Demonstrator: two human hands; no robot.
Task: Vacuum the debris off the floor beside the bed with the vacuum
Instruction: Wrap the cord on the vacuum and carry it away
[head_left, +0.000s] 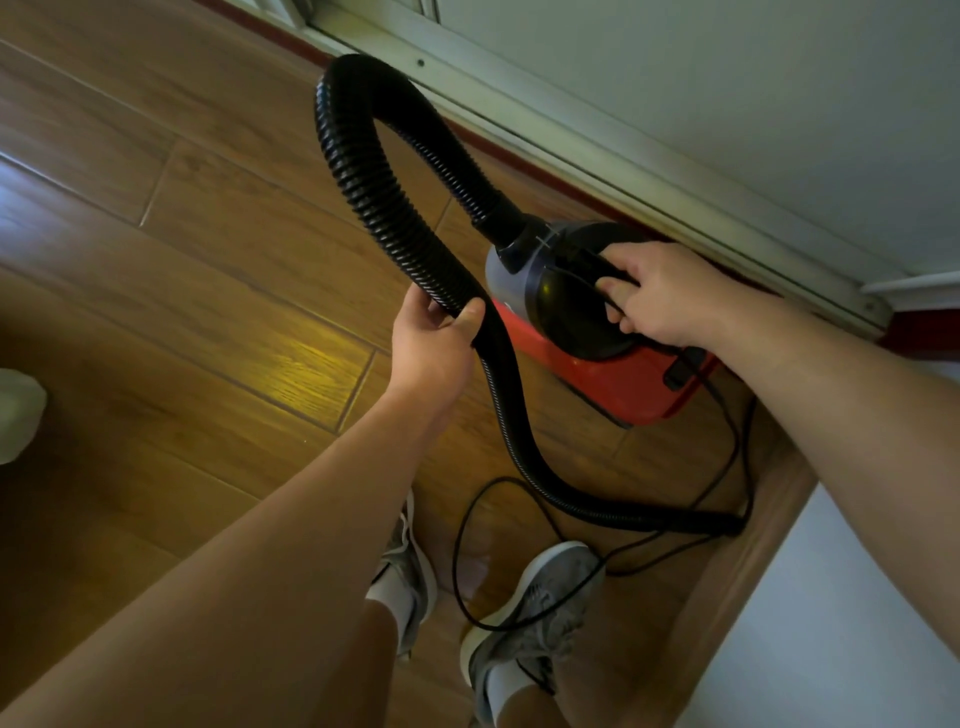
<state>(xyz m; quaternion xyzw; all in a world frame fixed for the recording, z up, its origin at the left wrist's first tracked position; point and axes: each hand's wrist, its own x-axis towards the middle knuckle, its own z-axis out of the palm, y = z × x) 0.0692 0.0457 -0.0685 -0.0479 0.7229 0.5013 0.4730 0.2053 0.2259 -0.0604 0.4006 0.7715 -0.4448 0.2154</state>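
Observation:
A small red and black vacuum (623, 382) is at the right, close to the wall track, and I cannot tell whether it rests on the wooden floor. My right hand (657, 293) is closed around the black handle on top of it. A ribbed black hose (363, 171) arches up from the vacuum's front, curves down through my left hand (434, 343), which grips it, then trails along the floor to the right. The hose's far end is hidden behind my right arm. No debris shows on the floor.
A thin black power cord (462, 545) loops on the floor around my two grey shoes (530, 608). A metal sliding-door track (597, 150) and a pale wall run along the right. A wooden bed frame edge (737, 582) lies bottom right. Something white (18, 415) sits at the far left.

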